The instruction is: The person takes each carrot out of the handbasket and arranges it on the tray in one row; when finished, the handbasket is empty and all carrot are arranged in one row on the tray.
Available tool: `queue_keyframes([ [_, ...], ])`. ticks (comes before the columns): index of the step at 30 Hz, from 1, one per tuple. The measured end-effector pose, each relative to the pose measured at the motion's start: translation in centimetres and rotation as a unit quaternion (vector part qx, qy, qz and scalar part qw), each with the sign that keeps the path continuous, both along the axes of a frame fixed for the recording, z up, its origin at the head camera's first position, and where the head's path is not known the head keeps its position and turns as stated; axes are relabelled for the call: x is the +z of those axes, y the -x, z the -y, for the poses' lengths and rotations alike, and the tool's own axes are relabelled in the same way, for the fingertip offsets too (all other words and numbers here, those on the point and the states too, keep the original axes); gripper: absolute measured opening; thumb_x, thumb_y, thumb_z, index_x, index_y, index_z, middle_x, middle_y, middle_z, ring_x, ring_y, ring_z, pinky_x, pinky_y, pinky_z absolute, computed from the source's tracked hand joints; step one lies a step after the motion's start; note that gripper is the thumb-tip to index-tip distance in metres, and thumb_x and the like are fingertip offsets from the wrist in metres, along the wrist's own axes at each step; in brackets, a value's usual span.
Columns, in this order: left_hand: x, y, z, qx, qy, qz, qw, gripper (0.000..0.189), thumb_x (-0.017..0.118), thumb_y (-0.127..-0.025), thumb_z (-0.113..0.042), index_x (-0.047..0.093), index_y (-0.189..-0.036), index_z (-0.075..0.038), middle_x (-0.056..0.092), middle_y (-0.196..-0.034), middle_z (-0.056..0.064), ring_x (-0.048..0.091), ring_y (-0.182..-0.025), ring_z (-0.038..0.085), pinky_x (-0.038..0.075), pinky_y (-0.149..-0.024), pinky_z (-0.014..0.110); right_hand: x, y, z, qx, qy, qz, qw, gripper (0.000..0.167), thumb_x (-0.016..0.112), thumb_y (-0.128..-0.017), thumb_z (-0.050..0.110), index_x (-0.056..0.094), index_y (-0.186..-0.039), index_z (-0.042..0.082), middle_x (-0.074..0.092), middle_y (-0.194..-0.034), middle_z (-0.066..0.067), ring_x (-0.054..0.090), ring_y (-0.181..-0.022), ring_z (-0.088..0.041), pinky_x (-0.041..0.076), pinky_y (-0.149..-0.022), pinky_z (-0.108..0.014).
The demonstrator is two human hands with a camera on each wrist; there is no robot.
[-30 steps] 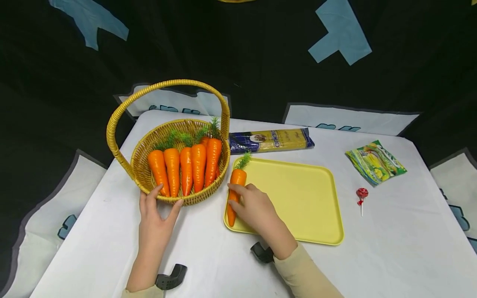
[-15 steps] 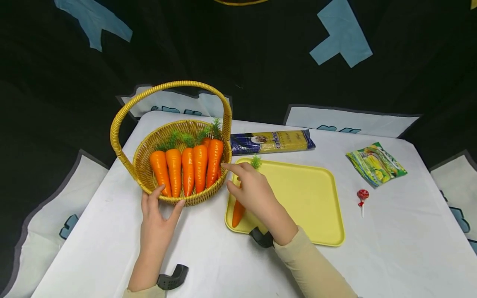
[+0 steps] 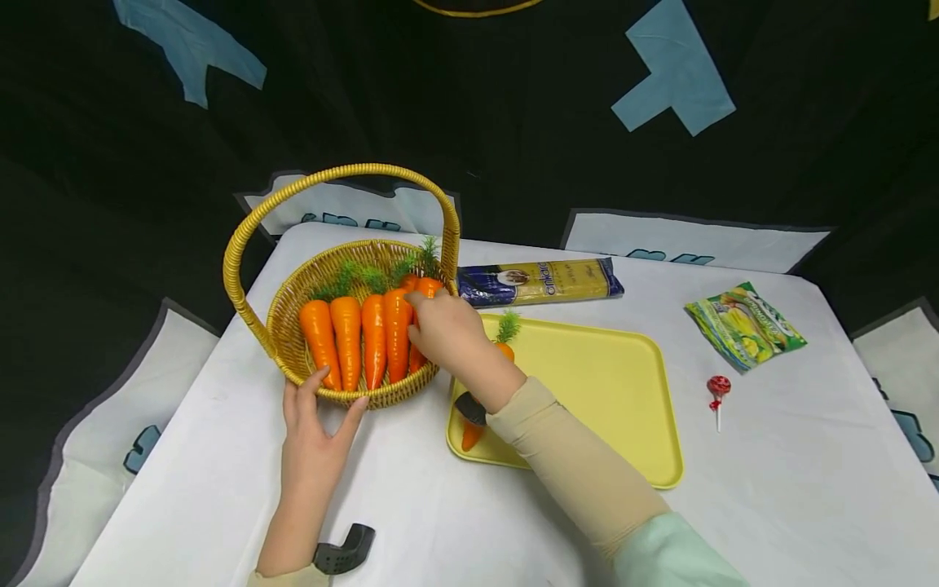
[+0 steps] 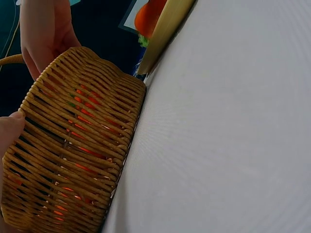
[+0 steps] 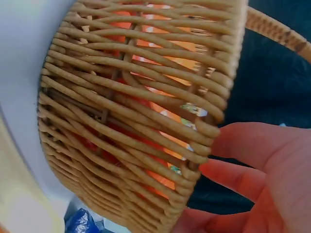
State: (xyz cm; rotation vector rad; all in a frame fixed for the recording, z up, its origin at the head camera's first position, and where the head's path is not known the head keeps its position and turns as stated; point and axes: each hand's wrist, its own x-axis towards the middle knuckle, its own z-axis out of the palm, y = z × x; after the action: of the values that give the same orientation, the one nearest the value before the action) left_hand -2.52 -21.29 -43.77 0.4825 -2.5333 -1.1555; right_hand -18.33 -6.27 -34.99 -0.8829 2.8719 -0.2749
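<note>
In the head view, a yellow wicker basket [image 3: 293, 281] with a tall handle holds several orange carrots [image 3: 374, 338] with green tops. My left hand [image 3: 315, 448] grips its near rim, the thumb [image 4: 10, 127] against the rim in the left wrist view. My right hand [image 3: 455, 334] reaches over the basket's right rim, fingers curled over the rightmost carrot [image 3: 428, 287], which it partly hides. In the right wrist view, the right hand's fingers [image 5: 243, 145] pass behind the weave. Another carrot [image 3: 472, 436] lies on the yellow tray [image 3: 579, 391], partly under the right wrist.
A blue and yellow pasta packet [image 3: 543, 281] lies behind the tray. To the right are a green and yellow sachet [image 3: 747, 328] and a red lollipop [image 3: 718, 387]. A dark cloth [image 3: 513, 114] hangs behind the white table [image 3: 411, 505].
My right hand has let go of the carrot on the tray and moved left and up into the basket, onto the rightmost carrot there. My left hand keeps its place on the rim.
</note>
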Motion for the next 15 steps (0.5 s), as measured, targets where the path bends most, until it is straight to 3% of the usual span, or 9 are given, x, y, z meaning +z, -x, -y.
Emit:
queue_keyframes([
  [7, 0.0, -0.1, 0.1, 0.001, 0.001, 0.003, 1.0000, 0.069, 0.068, -0.091, -0.037, 0.032, -0.144, -0.013, 0.006, -0.157, 0.018, 0.030, -0.132, 0.049, 0.036, -0.088, 0.068, -0.9, 0.9, 1.7, -0.015, -0.032, 0.028, 0.9990, 0.047, 0.058, -0.096, 0.034, 0.050, -0.140, 0.019, 0.063, -0.119, -0.013, 0.062, -0.096, -0.027, 0.052, -0.066, -0.036],
  [10, 0.0, -0.1, 0.1, -0.001, -0.002, 0.006, 1.0000, 0.068, 0.067, -0.091, -0.038, 0.031, -0.144, -0.013, 0.005, -0.157, 0.018, 0.029, -0.133, 0.049, 0.036, -0.090, 0.068, -1.7, 1.1, 2.1, -0.024, -0.020, 0.044, 0.9986, 0.050, 0.057, -0.096, 0.035, 0.045, -0.143, 0.022, 0.060, -0.122, -0.017, 0.063, -0.088, -0.028, 0.051, -0.061, -0.035],
  [15, -0.1, -0.1, 0.0, -0.002, -0.002, 0.005, 1.0000, 0.068, 0.067, -0.091, -0.038, 0.032, -0.143, -0.013, 0.005, -0.158, 0.018, 0.028, -0.134, 0.048, 0.036, -0.089, 0.068, -2.9, 1.2, 2.2, -0.022, 0.022, 0.020, 0.9993, 0.049, 0.060, -0.093, 0.032, 0.048, -0.140, 0.024, 0.059, -0.115, -0.017, 0.059, -0.076, -0.024, 0.048, -0.057, -0.033],
])
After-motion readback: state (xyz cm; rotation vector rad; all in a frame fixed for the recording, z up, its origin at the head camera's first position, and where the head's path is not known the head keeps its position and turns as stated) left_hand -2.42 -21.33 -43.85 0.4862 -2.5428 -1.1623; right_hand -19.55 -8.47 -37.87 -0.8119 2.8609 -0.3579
